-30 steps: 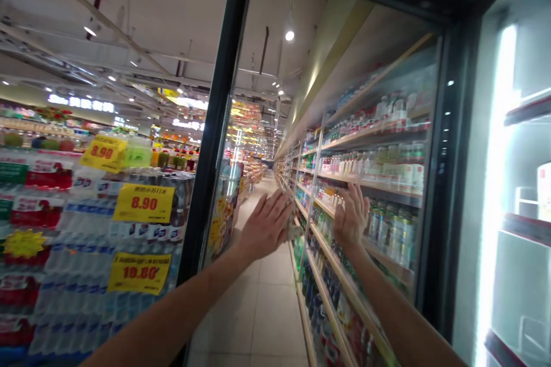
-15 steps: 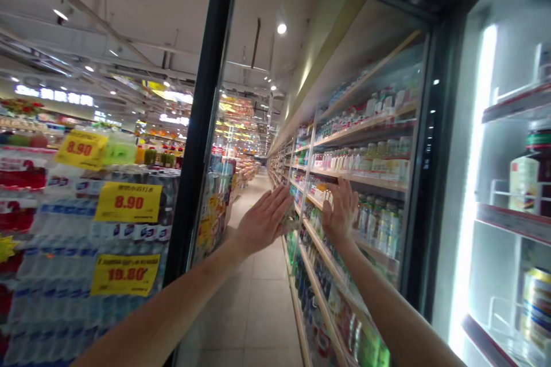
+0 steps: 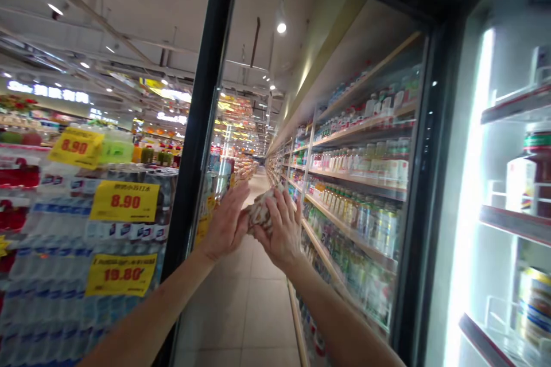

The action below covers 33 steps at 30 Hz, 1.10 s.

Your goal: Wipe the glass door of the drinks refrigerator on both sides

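Where the two hands meet in front of the door (image 3: 194,149), a crumpled cloth (image 3: 259,212) sits between them. The left hand (image 3: 224,222) presses on it from the left, fingers half curled and closed against the wad. The right hand (image 3: 282,235) cups it from the right and below, with its fingers (image 3: 287,205) wrapped over the top, so both hands clasp the cloth together. The cloth is pale, with a faint pattern, and is bunched up tight. It is held close to the pane, about halfway up the door and nearer the left edge; whether it touches the glass I cannot tell. Both forearms are bare and come up from the bottom edge of the view.

The door has a black frame and stands swung open, with its hinge side on the right. Through the pane show a long aisle with a tiled floor (image 3: 245,309) and drink shelves (image 3: 357,183) running along the right, packed with bottles. Right of the door is the lit cooler (image 3: 469,195), with a bright white strip down its edge. On a rack (image 3: 512,222) inside stands a bottle (image 3: 534,169) with a white label and a green cap, and a jar (image 3: 536,304) sits on the level below.

Left of the door, well apart from the hands, water packs (image 3: 55,252) are stacked high. Yellow tags hang on them: two reading 8.90 (image 3: 124,200) (image 3: 75,146) and one reading 19.80 (image 3: 120,274). Ceiling lamps (image 3: 281,27) glow above the aisle.
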Each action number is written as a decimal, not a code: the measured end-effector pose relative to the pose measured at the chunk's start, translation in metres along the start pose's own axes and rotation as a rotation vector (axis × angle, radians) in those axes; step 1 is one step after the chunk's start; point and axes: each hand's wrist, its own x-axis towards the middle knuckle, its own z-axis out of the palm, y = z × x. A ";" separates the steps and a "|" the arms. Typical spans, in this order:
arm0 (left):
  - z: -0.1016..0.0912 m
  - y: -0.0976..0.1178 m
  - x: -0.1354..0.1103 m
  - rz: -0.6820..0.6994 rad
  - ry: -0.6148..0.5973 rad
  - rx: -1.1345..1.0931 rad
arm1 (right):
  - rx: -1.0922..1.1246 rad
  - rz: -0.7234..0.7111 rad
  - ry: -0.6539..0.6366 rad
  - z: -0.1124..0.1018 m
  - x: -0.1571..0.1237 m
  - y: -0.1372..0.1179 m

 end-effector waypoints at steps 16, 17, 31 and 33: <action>0.022 0.009 0.005 -0.168 0.045 0.429 | -0.137 0.278 0.366 -0.033 0.020 0.089; 0.023 0.009 0.005 -0.170 0.041 0.441 | -0.105 0.234 0.334 -0.027 0.022 0.075; 0.025 0.004 0.003 -0.154 0.059 0.464 | -0.275 0.376 0.367 -0.034 0.036 0.112; 0.025 0.004 0.003 -0.156 0.052 0.437 | -0.239 0.142 0.226 -0.023 0.033 0.095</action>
